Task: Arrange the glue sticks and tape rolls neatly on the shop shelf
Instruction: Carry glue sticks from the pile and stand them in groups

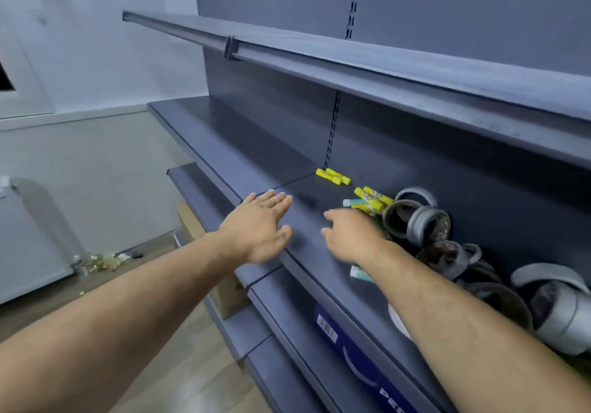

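The right hand (348,233), fingers loosely spread and gripping nothing, hovers over the middle shelf (256,144). The left hand (259,227), flat and open, is at its 9 o'clock. At 1 o'clock lie about three yellow glue sticks (374,197) and one white-green tube (353,202), partly hidden by the hand. Two or three more sticks (332,176) lie at 12. A second tube (361,273) shows under the right forearm. Grey tape rolls (428,224), at least six, heap from 3 to 5 o'clock, too overlapped to count. A blue barcoded pack (329,329) sits on the shelf below.
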{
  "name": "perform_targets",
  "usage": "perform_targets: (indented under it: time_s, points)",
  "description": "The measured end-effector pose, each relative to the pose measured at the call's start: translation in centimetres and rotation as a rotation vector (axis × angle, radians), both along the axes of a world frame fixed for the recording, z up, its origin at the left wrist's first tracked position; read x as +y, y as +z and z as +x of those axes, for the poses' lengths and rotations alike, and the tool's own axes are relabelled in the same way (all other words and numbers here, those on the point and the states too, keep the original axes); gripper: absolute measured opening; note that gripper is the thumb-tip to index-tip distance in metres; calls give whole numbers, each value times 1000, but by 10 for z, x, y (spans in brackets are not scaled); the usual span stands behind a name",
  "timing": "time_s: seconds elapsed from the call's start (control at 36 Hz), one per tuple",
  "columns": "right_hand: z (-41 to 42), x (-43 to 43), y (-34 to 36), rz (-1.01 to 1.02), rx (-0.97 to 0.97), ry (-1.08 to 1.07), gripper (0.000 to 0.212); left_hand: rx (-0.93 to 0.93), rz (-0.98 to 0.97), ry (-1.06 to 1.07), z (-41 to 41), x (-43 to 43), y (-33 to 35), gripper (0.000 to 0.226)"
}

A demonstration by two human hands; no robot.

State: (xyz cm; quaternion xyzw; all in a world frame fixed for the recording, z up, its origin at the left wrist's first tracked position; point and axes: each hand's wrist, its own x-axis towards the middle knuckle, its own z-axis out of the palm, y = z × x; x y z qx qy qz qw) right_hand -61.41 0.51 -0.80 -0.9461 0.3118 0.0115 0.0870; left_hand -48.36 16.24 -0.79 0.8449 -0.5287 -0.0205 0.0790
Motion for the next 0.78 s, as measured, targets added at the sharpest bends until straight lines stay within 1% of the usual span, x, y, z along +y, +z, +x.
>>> perform_targets:
  time_s: [0.06, 0.08, 0.11, 0.17, 0.19, 0.25, 0.31, 0.39, 0.44, 0.56, 0.64, 0.67, 0.72, 0.78]
  points:
    - [6, -15, -2, -10, 55, -43, 14, 6, -5, -38, 11, -17, 3, 64]
    - [7, -22, -4, -33, 89, -65, 13, 13, -7, -61, 15, -25, 2, 64]
    - [8, -27, -5, -63, 129, -89, 16, 17, -13, -83, 19, -34, 1, 64]
    - [10, -38, -10, -76, 144, -127, 25, 14, -10, -132, 25, -52, -1, 64]
    - [10, -43, -13, -61, 134, -139, 26, 8, -4, -160, 29, -62, -3, 64]
    - [11, -48, -15, -13, 145, -161, 21, -21, -9, -227, 34, -81, -5, 67]
    - [12, -50, -16, 12, 166, -181, 7, -20, -32, -289, 39, -99, -9, 65]
    - [12, -48, -15, 35, 140, -206, 30, 15, -3, -325, 43, -120, -14, 52]
    - [12, -48, -11, 46, 138, -211, 39, -10, 18, -387, 45, -132, -18, 53]
    - [15, -47, -7, 68, 131, -253, 41, -25, 7, -472, 45, -153, -24, 43]
    - [16, -43, -5, 76, 136, -288, 41, 20, -5, -531, 47, -163, -32, 52]
    - [16, -41, -5, 74, 133, -297, 41, 45, -1, -541, 48, -167, -34, 49]
    - [16, -38, -3, 66, 126, -312, 41, 61, 14, -551, 53, -173, -40, 36]
    - [16, -36, -3, 61, 106, -327, 40, 66, 10, -553, 57, -179, -46, 34]
